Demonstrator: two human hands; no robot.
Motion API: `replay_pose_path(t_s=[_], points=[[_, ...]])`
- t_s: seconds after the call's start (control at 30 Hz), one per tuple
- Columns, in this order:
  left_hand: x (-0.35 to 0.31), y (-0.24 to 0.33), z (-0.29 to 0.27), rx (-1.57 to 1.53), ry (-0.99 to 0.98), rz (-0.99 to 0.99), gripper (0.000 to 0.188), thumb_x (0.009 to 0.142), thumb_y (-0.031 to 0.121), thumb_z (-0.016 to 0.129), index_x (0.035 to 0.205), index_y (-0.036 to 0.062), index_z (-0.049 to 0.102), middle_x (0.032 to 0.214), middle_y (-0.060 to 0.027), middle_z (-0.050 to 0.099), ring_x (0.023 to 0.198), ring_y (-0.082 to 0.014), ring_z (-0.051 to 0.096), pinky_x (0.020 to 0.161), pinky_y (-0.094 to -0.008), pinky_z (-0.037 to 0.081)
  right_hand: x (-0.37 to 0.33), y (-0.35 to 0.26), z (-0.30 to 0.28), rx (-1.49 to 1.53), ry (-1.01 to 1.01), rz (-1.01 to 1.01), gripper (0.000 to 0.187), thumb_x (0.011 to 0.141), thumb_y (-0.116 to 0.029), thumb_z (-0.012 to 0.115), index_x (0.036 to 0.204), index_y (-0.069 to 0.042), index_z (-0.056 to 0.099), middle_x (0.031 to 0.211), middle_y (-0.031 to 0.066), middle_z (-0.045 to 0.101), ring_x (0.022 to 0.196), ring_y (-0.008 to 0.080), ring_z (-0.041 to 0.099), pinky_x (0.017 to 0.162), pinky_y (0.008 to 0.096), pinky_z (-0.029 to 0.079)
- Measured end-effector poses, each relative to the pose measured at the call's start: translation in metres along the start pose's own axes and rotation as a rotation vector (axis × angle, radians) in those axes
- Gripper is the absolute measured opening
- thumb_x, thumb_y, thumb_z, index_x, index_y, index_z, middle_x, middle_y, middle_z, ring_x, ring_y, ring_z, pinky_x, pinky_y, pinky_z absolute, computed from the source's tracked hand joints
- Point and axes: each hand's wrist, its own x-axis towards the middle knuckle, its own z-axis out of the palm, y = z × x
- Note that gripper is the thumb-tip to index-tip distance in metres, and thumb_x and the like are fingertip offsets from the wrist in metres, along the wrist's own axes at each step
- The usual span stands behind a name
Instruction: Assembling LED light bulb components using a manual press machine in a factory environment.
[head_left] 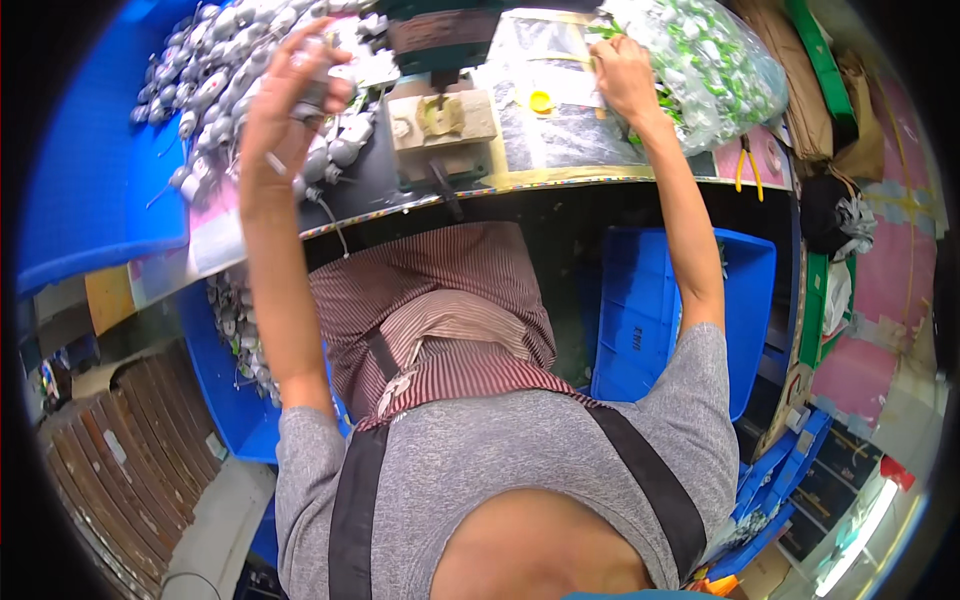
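My left hand (285, 95) is raised over a heap of grey rounded plastic parts with thin wires (215, 80) at the back left. Motion smears it, but its fingers curl around a grey rounded part (316, 88). At the back right, my right hand (625, 78) reaches to the near-left side of a clear plastic bag (735, 85) full of green and white pieces. Its fingers are bent together by some green pieces (606, 28); whatever they grip is hidden. Between my hands stands a machine (445, 30) above a metal block fixture (465, 118).
A yellow round cap (541, 101) lies on the taped worktop. Yellow-handled pliers (748, 168) are at its right edge. Blue bins stand at the left (100, 170) and under the bench (640, 320). Stacked brown boards (130, 460) are at the lower left.
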Motion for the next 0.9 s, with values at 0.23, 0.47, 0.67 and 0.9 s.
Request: replay_pose_path(t_s=[0.23, 0.47, 0.67, 0.9], points=[[-0.057, -0.054, 0.031, 0.061, 0.049, -0.251, 0.032, 0.098, 0.02, 0.066, 0.124, 0.0038, 0.057, 0.098, -0.0109, 0.068, 0.072, -0.0149, 0.066, 0.059, -0.0254, 0.054, -0.003, -0.005, 0.002, 0.312, 0.076, 0.06, 0.018, 0.086, -0.006, 0.068, 0.103, -0.003, 0.064, 0.103, 0.0194, 0.066, 0.097, 0.0395, 0.061, 0.087, 0.048, 0.05], [-0.061, -0.066, 0.033, 0.281, 0.194, -0.159, 0.02, 0.096, 0.016, 0.068, 0.107, 0.0007, 0.062, 0.088, -0.0086, 0.07, 0.066, -0.0123, 0.065, 0.056, -0.0255, 0.054, 0.005, -0.009, -0.014, 0.293, -0.211, 0.057, 0.03, 0.086, -0.001, 0.064, 0.116, -0.004, 0.066, 0.106, 0.0177, 0.067, 0.102, 0.0357, 0.061, 0.091, 0.0422, 0.05], [-0.058, -0.071, 0.036, 0.391, 0.249, -0.101, 0.019, 0.093, 0.018, 0.073, 0.101, 0.0017, 0.068, 0.077, -0.0025, 0.066, 0.062, -0.007, 0.057, 0.051, -0.0229, 0.046, 0.0, -0.002, -0.012, 0.158, 0.053, -0.061, 0.03, 0.085, 0.003, 0.063, 0.112, -0.007, 0.07, 0.101, 0.0146, 0.069, 0.102, 0.0332, 0.063, 0.088, 0.0413, 0.051], [-0.056, -0.068, 0.044, 0.406, 0.329, -0.138, 0.023, 0.09, 0.02, 0.077, 0.102, 0.0003, 0.074, 0.064, 0.0026, 0.058, 0.053, -0.0041, 0.049, 0.049, -0.021, 0.039, -0.01, -0.122, -0.059, 1.05, 0.222, 0.269, 0.03, 0.092, -0.001, 0.068, 0.119, -0.012, 0.073, 0.095, 0.0058, 0.064, 0.084, 0.0147, 0.065, 0.072, 0.025, 0.056]])
